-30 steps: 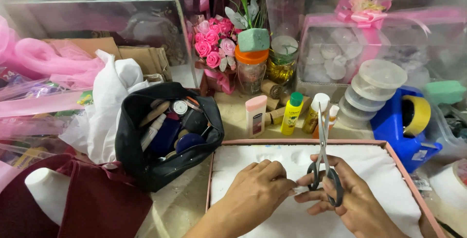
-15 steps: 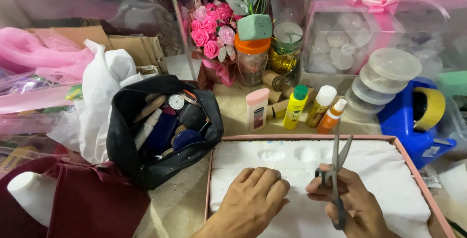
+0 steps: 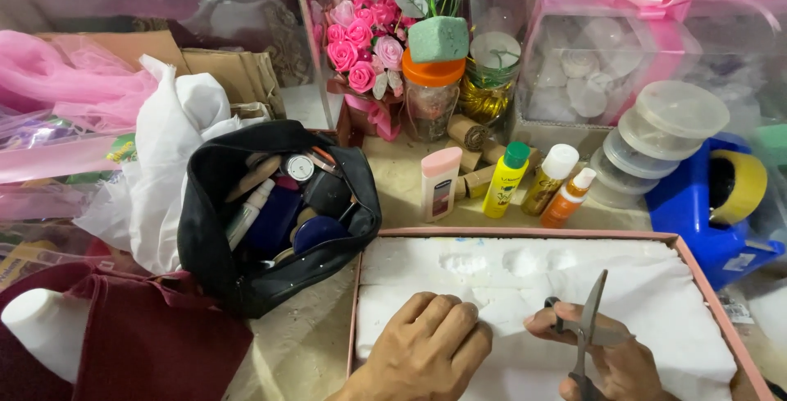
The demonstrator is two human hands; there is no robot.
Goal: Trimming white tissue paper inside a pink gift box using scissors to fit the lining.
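Note:
My left hand [image 3: 426, 350] lies palm down, fingers together, on white foam and cloth [image 3: 656, 286] inside a shallow pink-rimmed box [image 3: 525, 232]. To its right, my right hand [image 3: 611, 356] grips a pair of scissors [image 3: 587, 327] by the handles, blades closed and pointing up and away over the white cloth. The two hands are a short gap apart at the bottom edge of the view.
An open black pouch [image 3: 275, 208] full of cosmetics sits left of the box, beside white cloth [image 3: 176, 138] and a maroon bag [image 3: 147, 339]. Small bottles [image 3: 504, 179] stand behind the box. Further back are pink roses [image 3: 365, 44], jars, stacked plastic tubs [image 3: 660, 138] and a blue tape dispenser [image 3: 709, 204].
The scissors have tilted and dropped lower in the view. My left hand has stayed on the foam. The view has shifted downward a little.

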